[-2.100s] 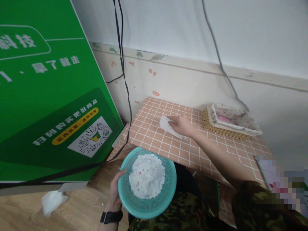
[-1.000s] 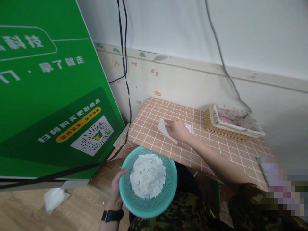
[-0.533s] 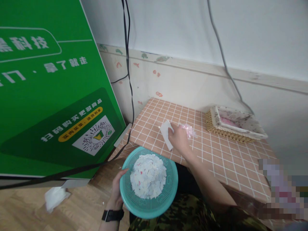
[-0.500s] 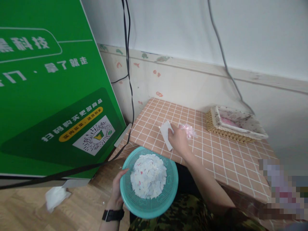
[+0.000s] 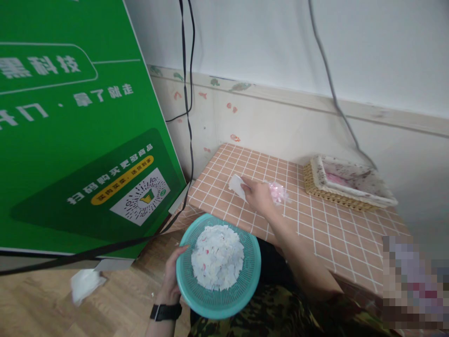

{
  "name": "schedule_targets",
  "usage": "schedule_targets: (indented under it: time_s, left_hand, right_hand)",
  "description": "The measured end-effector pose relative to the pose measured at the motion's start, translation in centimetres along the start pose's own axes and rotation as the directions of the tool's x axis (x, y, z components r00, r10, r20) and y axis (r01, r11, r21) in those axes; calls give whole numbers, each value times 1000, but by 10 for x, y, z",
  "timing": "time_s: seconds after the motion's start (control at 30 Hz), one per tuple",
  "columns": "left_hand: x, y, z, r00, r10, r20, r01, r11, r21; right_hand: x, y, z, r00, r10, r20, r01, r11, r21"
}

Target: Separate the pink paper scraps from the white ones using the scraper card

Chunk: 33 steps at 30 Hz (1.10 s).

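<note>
My left hand (image 5: 172,270) grips the left rim of a teal plastic colander (image 5: 251,267) above my lap. A heap of small torn white paper scraps (image 5: 217,257), with a few pink bits among them, fills its middle. Over the table, my right hand (image 5: 258,195) is closed on a white card (image 5: 237,186), held at its right side between thumb and fingers. Just to the right of that hand lies a crumpled clear and pink plastic bundle (image 5: 278,192), partly hidden behind it.
A lined wicker basket (image 5: 336,195) with something pink inside stands on the checked tablecloth (image 5: 301,234). To the left rises a green panel (image 5: 70,150), crossed low down by a black strap (image 5: 115,250). A white plastic bag (image 5: 86,284) lies on the wooden floor.
My right hand has turned and drawn the card together, so less of its face shows. The colander stays in my left hand. The whole view has shifted slightly.
</note>
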<state>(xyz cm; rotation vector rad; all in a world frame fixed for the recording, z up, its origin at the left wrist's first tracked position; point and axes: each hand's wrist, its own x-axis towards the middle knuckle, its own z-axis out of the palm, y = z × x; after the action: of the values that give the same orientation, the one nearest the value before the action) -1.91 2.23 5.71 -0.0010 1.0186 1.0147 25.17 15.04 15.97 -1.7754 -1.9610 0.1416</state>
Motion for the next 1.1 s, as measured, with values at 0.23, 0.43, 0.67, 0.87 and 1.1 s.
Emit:
schedule_targets:
  time_s: [0.23,0.43,0.67,0.87,1.1]
  left_hand:
    - [-2,7,9,998,65,-8,-65,998,5]
    - [1,11,8,999,45,-16,-45,999,17]
    - [8,8,0,1000,12,-23,-11,999,40]
    - [13,1,-10,1000,23,-12,-23,999,26]
    - [-4,-11,-8,996,21,-88,-14,996,87]
  right_hand:
    - [-12,-9,-7,977,-199,72,184,968,172]
    - [-38,-21,-4,940,-309,144,289,947,142]
    - [-78,-29,-23,814,-536,224,448,825,344]
    - [-98,13,-49,943,-324,76,275,888,368]
    - [-108,116,-93,836,336,-434,-447,876,-182]
